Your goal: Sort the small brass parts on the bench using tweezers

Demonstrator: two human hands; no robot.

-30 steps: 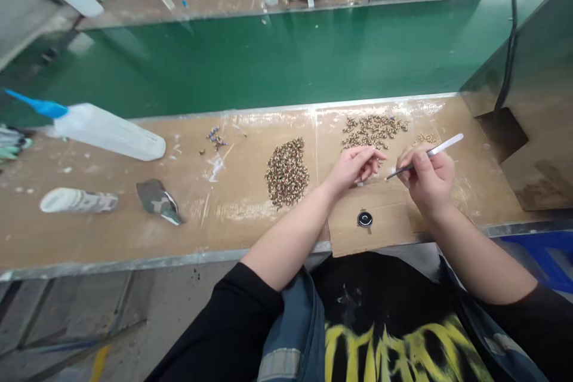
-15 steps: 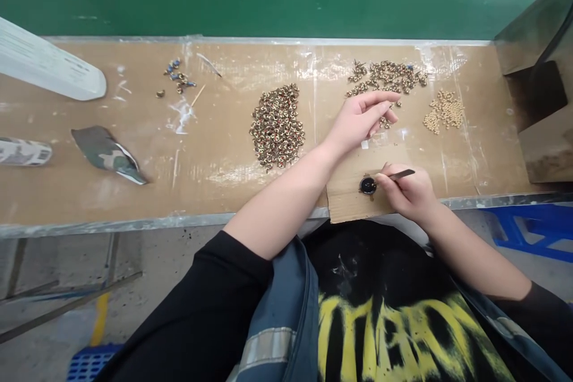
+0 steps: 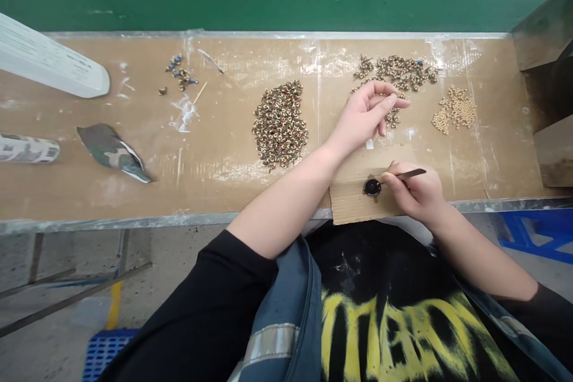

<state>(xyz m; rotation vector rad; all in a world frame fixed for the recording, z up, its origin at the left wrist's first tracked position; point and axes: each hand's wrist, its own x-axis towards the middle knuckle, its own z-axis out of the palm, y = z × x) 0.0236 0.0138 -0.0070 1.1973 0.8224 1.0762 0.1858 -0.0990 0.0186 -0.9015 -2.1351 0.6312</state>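
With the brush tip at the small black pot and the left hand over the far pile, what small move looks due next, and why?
Probably lift the thin brush out of the black pot toward the left hand. The right hand has its tip at the pot, and the left fingers are pinched above the dark pile of small parts.

A thin metal pick with a dark, slender shaft [image 3: 409, 175] lies nearly level, its tip pointing left and touching a small round black dish [image 3: 371, 187]. The dish sits flat on a brown cardboard patch [image 3: 349, 206] at the near edge of the table. Farther back, a loose scatter of small brass-coloured metal pieces [image 3: 398, 71] lies spread on the table surface.
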